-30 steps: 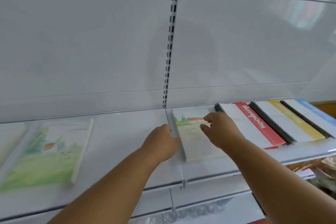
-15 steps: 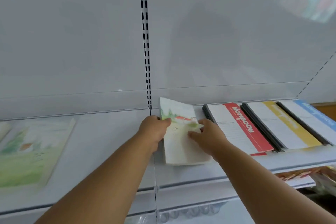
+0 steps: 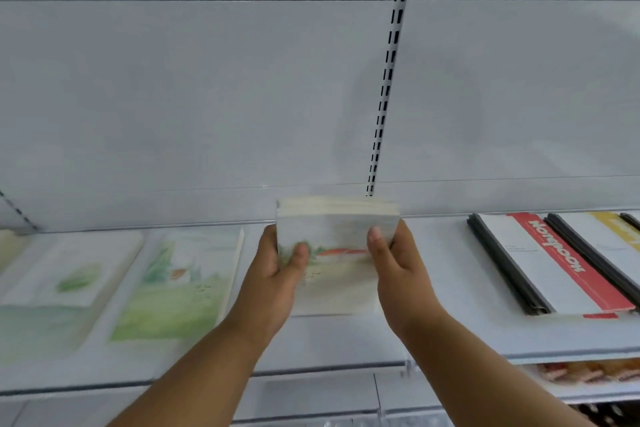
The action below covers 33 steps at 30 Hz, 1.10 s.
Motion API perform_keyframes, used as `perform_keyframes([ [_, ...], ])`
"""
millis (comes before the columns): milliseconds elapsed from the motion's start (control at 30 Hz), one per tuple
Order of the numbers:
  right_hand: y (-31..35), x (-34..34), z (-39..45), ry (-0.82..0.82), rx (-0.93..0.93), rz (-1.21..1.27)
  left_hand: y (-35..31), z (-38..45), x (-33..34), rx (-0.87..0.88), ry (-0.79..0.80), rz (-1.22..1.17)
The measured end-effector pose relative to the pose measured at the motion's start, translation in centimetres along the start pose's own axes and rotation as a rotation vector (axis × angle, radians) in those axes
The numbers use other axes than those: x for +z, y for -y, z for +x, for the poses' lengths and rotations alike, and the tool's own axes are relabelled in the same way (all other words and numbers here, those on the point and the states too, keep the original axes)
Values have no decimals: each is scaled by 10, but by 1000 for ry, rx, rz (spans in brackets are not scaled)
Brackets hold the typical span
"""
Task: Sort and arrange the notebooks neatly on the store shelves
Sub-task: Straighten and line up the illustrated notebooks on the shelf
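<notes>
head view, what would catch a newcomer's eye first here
First, the stack of watercolour notebooks held up mid-frame, left hand and right hand each with a grip on one side. Next, the red-striped notebook lying on the white shelf at right, and the green landscape notebook lying at left.

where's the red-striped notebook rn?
In the head view, the red-striped notebook lies flat on the shelf at the right, next to the yellow-striped notebook and right of the stack held in both hands.
</notes>
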State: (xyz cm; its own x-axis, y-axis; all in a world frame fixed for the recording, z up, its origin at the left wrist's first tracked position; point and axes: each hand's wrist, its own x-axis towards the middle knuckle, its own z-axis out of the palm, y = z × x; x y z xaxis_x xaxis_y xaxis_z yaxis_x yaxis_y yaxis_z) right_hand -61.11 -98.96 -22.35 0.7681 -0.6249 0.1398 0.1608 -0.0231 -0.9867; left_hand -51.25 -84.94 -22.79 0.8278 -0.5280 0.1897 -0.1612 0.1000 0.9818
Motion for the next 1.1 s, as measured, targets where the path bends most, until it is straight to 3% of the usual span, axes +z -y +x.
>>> perform_keyframes([
  [233, 7, 31, -10, -121, -88, 19, -1, -4, -28, 51, 116, -66],
  [433, -5, 28, -17, -83, -60, -73, 5, -5, -33, 10, 140, -31],
  [567, -26, 14, -20, 45, 4, -214, 17, -9, -33, -59, 161, 146],
  [667, -36, -1, -17, 159, -3, -408, 31, -16, -37, -111, 169, 424],
  [800, -40, -16, -10, 153, -85, -593, 40, -16, -39, -95, 81, 588],
  [1100, -23, -18, -2, 91, 53, -635, 40, -14, -35, -181, -93, 626],
])
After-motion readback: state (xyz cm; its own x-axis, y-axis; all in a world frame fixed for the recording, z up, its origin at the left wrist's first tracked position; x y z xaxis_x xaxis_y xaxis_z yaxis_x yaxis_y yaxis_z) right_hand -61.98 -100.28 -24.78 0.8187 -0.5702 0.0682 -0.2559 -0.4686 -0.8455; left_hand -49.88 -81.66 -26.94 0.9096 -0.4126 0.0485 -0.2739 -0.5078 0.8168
